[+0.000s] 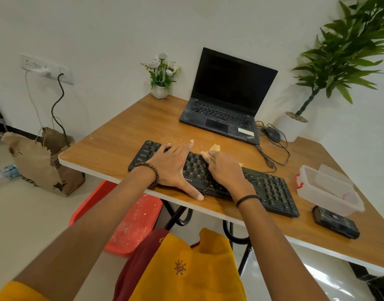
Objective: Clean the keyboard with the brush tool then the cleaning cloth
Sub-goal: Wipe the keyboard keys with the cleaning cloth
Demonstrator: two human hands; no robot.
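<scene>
— Keyboard (pixel 271 190) placement?
— Along the near edge of the surface (pixel 126 131), its front rim almost flush with that edge, running from nine toward four o'clock.
— Hands?
— Left hand (pixel 175 168) lies flat on the left-centre keys, fingers straight and spread, thumb tip down by the near edge. Right hand (pixel 228 172), just beside it at three o'clock, has its fingers curled round a pale yellow cloth (pixel 215 147), pressed on the keys.
— Room around?
— Wood shows at nine and eleven o'clock of the keyboard. At three o'clock sits a clear plastic box (pixel 325 190), with a black device (pixel 335 222) nearer the edge. At twelve stands an open laptop (pixel 225 98). A mouse (pixel 272 134) lies beside it at one, its cable trailing toward the keyboard.
</scene>
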